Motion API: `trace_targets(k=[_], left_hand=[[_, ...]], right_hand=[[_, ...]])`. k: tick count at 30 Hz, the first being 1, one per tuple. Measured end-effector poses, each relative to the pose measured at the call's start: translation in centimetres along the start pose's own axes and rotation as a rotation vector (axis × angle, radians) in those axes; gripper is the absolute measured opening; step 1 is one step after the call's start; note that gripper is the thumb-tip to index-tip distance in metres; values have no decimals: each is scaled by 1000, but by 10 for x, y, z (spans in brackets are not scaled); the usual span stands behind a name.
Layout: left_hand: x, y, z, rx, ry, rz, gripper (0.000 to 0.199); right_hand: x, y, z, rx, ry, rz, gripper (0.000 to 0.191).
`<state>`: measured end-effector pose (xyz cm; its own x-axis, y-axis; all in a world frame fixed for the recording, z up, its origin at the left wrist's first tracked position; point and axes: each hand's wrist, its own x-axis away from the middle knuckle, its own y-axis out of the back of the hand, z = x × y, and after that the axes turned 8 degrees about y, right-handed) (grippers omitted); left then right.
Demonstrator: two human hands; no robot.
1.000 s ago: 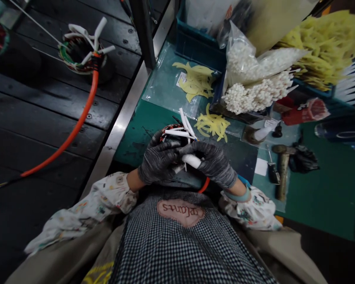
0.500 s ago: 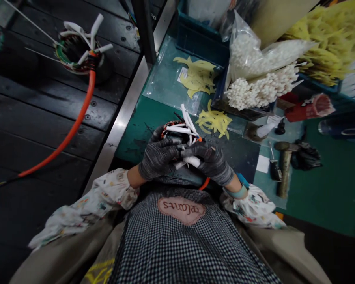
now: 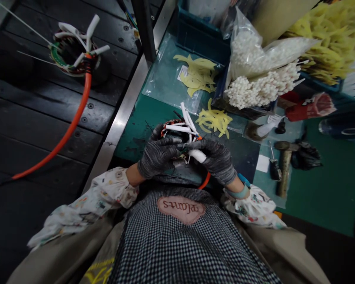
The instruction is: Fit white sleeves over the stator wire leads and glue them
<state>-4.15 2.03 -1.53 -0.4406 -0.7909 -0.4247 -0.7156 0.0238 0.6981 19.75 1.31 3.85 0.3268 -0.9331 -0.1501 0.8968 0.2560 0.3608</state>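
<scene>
A round wound coil part [image 3: 175, 134] with white sleeves [image 3: 177, 128] standing out of it lies at the near edge of the green bench. My left hand [image 3: 158, 154], in a grey glove, is wrapped round its left side, fingertips at the near rim. My right hand [image 3: 214, 159], gloved too, is closed at the right side on a thick white sleeve [image 3: 197, 156] that points down and right. An orange cable [image 3: 205, 181] runs below the right hand. Yellow strips [image 3: 215, 120] lie just beyond the part.
On the left conveyor [image 3: 41, 130] stands another coil part [image 3: 72, 51] with an orange cable. A dark post [image 3: 144, 29] rises at the bench edge. White sleeves in a bin [image 3: 254, 90], a hammer [image 3: 284, 169] and a screwdriver [image 3: 274, 167] lie to the right.
The thick white sleeve by my right hand has swung and shows more of its length. My right hand has shifted slightly right. The coil part on the conveyor has moved slightly left.
</scene>
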Motion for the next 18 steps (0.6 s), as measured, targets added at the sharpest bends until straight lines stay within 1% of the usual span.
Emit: trace_targets(k=[2,4,8,10,12,13,14,16,17,18], left_hand=[[1,0,1,3,40,47,19],[1,0,1,-17,51,60,20],[0,3,-4,-48,17,-7,19],[-2,6,-7,-42,-3,-13,20],[-4,8,-10,-31,-32,-9,19],[-4,9,-12,-25,-47,-20,18],[-4,9,-13,-23,-31,-42,17],[-2,4,-14,-5,-13,-124,22],[-1,0,-13,-1,-11,-144,24],[0,-5,-10,-1,1,-153,27]], right_hand=[[0,-3,1,-1,-7,-30,14],[1,-5,0,7,-1,-34,15],[5,-6,-8,46,50,-6,16],[9,-7,-13,42,142,49,16],[13,-8,-15,20,194,136,17],[15,-9,-14,15,194,178,18],[16,-11,-13,22,117,189,17],[19,-12,-13,84,125,151,15],[21,-11,-14,94,125,106,11],[22,-10,-16,137,136,92,12]])
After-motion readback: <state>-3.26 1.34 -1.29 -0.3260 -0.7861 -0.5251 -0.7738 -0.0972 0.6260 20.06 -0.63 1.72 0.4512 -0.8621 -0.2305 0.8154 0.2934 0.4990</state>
